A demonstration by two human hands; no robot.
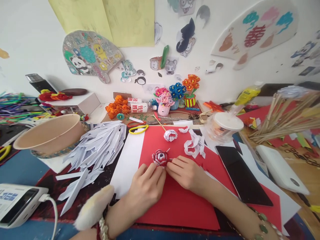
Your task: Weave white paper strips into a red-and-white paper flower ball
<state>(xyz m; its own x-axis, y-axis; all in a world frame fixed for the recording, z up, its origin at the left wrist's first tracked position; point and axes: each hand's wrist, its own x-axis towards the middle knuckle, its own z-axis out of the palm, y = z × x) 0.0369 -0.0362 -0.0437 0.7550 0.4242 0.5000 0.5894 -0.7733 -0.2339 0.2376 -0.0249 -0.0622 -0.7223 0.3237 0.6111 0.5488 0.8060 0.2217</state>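
Note:
A red-and-white rolled paper flower (160, 157) rests on a red paper sheet (175, 203) in the middle of the desk. My left hand (146, 186) has its fingers pinched against the flower's lower left side. From the right, my right hand (186, 171) pinches the flower's edge with its fingertips. A second white paper flower on a thin stick (170, 135) lies just beyond, and loose white paper curls (195, 145) sit to its right.
Piled white paper strips (97, 146) and a tan bowl (50, 133) lie left. A dark tablet (241, 176), a lidded clear container (223, 126) and wooden sticks (287, 120) are right. Yellow-handled scissors (137, 128) and small flower pots (175, 95) stand at the back. A phone on a cable (20, 206) lies near left.

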